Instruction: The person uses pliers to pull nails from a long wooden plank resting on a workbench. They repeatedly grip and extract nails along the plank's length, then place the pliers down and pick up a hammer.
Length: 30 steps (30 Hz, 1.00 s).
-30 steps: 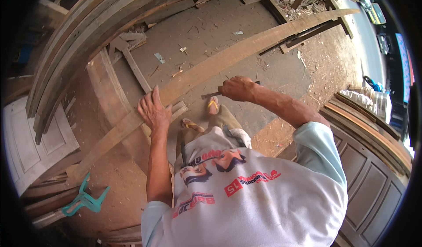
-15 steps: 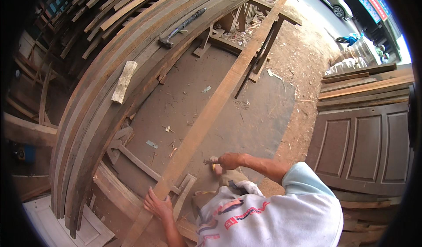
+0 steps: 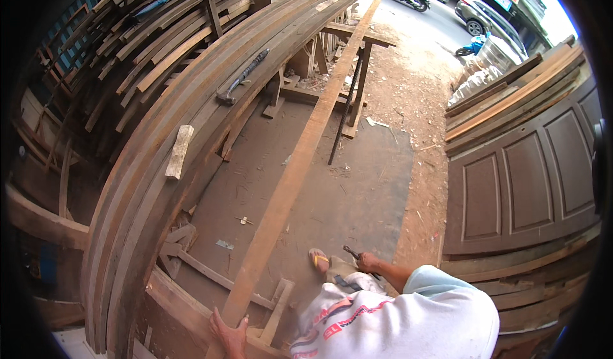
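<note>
A long reddish-brown wooden plank (image 3: 290,186) runs from my lower left away to the far end of the work area. My left hand (image 3: 228,335) grips its near end, with fingers and thumb on opposite edges. My right hand (image 3: 368,262) is closed around a dark metal pair of pincers (image 3: 350,252), held to the right of the plank and apart from it. The pincers' jaws point forward and left; their handles are mostly hidden by the hand.
Long stacked boards (image 3: 159,122) on the left carry a hammer (image 3: 244,78) and a pale wood block (image 3: 179,152). A wooden trestle (image 3: 361,34) supports the plank's far end. Panelled door (image 3: 525,186) and timber stand right. A motorcycle and car are on the road beyond.
My view has tilted up, bringing more road into sight. The right hand with the pincers has moved right, away from the plank. My left hand stays on the plank's near end.
</note>
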### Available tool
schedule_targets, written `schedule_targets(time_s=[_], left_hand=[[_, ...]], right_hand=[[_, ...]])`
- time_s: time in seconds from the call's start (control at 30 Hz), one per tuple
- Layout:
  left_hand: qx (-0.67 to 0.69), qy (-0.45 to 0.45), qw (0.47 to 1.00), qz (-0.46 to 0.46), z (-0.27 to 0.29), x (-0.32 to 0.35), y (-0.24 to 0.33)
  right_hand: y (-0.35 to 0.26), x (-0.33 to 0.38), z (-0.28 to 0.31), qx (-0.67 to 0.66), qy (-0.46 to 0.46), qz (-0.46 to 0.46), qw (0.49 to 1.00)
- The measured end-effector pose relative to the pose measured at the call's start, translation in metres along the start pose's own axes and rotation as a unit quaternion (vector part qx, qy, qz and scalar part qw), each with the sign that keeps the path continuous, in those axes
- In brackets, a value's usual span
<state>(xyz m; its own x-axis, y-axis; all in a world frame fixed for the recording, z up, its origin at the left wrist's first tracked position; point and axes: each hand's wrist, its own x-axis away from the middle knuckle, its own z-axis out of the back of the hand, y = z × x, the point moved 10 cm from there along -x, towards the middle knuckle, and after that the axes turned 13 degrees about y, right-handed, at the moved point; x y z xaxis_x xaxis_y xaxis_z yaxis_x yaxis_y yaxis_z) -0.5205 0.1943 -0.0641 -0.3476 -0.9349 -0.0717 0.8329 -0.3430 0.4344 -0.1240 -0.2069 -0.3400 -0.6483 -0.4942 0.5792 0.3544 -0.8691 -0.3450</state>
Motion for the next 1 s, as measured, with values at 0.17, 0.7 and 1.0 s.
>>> schedule_targets(time_s=[0.17,0.7,1.0], left_hand=[[-0.026,-0.088,0.996,-0.008,-0.014,-0.004,-0.019],[0.074,-0.069,0.992,-0.073,-0.075,-0.012,0.123],[0.006,-0.042,0.997,-0.069,-0.01,-0.019,0.088]], right_hand=[[0.085,0.065,-0.048,0.079,-0.11,-0.067,0.988],[0.046,0.021,-0.009,-0.343,-0.045,-0.193,0.918],[-0.147,0.024,0.071,-0.543,-0.142,-0.112,0.82]])
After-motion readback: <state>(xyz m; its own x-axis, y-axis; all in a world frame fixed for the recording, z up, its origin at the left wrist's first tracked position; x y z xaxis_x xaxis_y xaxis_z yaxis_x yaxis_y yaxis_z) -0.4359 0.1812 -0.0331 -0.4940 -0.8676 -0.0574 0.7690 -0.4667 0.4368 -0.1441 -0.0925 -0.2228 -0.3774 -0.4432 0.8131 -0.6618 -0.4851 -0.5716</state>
